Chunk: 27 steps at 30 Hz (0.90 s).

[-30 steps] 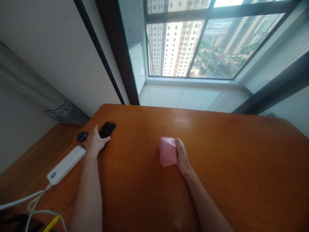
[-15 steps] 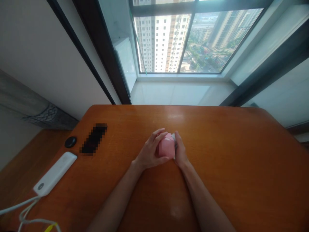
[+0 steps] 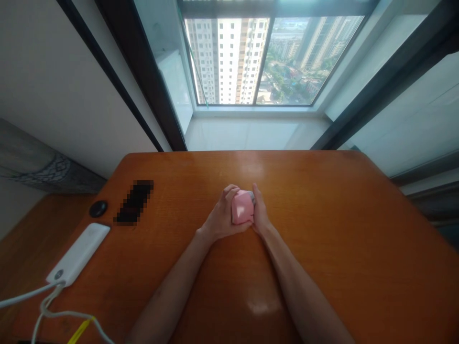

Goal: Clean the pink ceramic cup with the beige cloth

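Sitting near the middle of the orange-brown wooden surface [image 3: 322, 229], a small pink faceted block [image 3: 242, 212], being clasped from both sides. Curling over its left face and top edge, the left hand [image 3: 220, 220], fingers [image 3: 229, 192] bent and pressing against the pink material. Bracing the right face, the right hand [image 3: 258, 215], fingers held together and lying flat against the block, a bit of grey showing at the tip. Resting on the wood, both wrists, forearms converging toward the block. Lying well apart toward the left edge: a blurred black rectangular object [image 3: 134, 202], a small round black disc [image 3: 98, 209] just beside it, and a long white rounded power bank [image 3: 78, 254] trailing a white cable [image 3: 43, 306].
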Motion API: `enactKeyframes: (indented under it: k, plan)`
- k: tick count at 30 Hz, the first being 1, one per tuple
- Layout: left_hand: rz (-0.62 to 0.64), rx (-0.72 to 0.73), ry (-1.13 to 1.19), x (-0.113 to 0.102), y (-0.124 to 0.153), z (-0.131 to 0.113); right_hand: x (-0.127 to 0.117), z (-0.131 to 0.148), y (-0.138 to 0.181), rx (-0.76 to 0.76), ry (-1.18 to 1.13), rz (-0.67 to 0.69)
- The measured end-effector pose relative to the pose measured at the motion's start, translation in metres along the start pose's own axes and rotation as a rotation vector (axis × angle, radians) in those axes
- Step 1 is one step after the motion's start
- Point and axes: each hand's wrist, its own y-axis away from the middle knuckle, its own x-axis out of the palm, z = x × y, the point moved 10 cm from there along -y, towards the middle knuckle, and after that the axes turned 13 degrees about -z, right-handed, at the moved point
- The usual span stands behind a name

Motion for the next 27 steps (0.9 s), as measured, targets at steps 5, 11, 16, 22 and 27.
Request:
enactKeyframes:
  k: [5, 11, 16, 22, 27]
  plan:
    - [0.006, -0.427, 0.346, 0.006, 0.012, 0.018, -0.013, 0.017, 0.022, -0.351, 0.22, -0.07]
    - [0.079, -0.511, 0.375, 0.017, 0.047, -0.001, -0.033, 0.016, 0.062, -0.41, 0.281, -0.047]
    - [0.122, 0.044, 0.221, 0.012, 0.064, -0.045, -0.054, -0.019, 0.079, -0.092, 0.013, -0.14]
    - [0.134, 0.53, -0.098, 0.0, 0.069, -0.066, -0.03, -0.043, 0.085, 0.252, -0.188, -0.017]
    - [0.072, 0.437, 0.02, 0.002, 0.069, -0.066, -0.038, -0.028, 0.09, -0.044, 0.061, -0.005]
